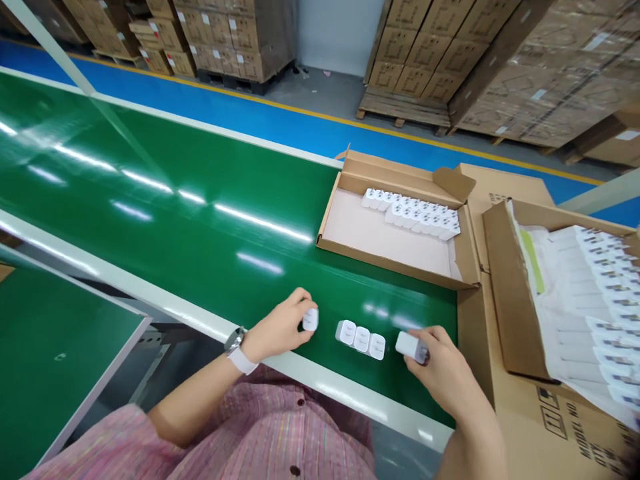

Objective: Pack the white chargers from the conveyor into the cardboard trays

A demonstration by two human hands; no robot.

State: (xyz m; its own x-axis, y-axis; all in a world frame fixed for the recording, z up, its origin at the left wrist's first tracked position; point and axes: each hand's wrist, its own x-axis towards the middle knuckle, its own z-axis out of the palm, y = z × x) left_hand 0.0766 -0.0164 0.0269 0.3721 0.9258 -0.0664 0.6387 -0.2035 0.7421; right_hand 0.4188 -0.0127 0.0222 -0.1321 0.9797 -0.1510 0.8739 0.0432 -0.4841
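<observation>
My left hand [286, 325] is closed around a white plug charger [311, 319], its end face turned up toward me. To its right, three white plug chargers [362, 339] stand side by side in a short row on the green belt, touched by neither hand. My right hand [440, 363] grips another white plug charger [408, 345] between thumb and fingers. That one is tilted on its side, and its metal prong end points toward my palm.
Beyond the hands lies an open cardboard box [400, 263] with two rows of chargers, prongs up. At right, a larger carton [517, 333] holds many more chargers on white lining. The green conveyor belt [200, 267] runs left. Stacked cartons [425, 47] stand behind.
</observation>
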